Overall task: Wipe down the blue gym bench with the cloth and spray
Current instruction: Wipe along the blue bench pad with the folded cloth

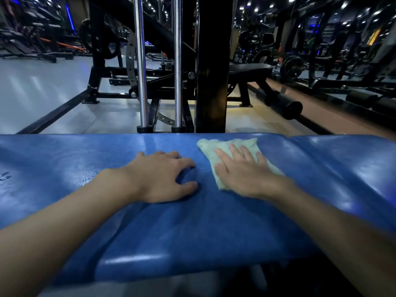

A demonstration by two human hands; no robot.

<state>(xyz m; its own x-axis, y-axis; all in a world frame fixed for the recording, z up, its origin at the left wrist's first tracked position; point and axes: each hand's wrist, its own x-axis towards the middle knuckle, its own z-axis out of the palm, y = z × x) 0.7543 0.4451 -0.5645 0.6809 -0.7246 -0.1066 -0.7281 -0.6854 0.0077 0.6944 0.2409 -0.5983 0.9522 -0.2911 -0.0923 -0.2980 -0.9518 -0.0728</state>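
The blue gym bench point(192, 232) fills the lower half of the view, its padded top running left to right under both forearms, with a seam between two pads off to the right of the right hand's fingertips. Beyond the far edge of the pad, straight ahead of the fingers, stand a black upright post point(211, 65) and two chrome guide rods point(140, 61), with a black frame and dim gym machines behind them.

The left hand point(162, 176) rests palm down on the bare blue pad, empty. Its fingers point(182, 159) are curled in a loose claw, the tips and the thumb pressing the vinyl, with a small arch of space under the palm. It grips nothing.

The right hand point(242, 170) lies flat just to the right of the left hand's fingertips, apart from them. Its fingers point(235, 151) are stretched out and slightly spread, pressing down on the pale green cloth point(216, 146); they pin it rather than clutch it. The cloth lies crumpled on the pad, reaching past the fingertips toward the far edge and showing below the thumb on the near side.

A patch of small water droplets point(86, 177) beads on the pad just left of the left wrist, well away from the cloth.
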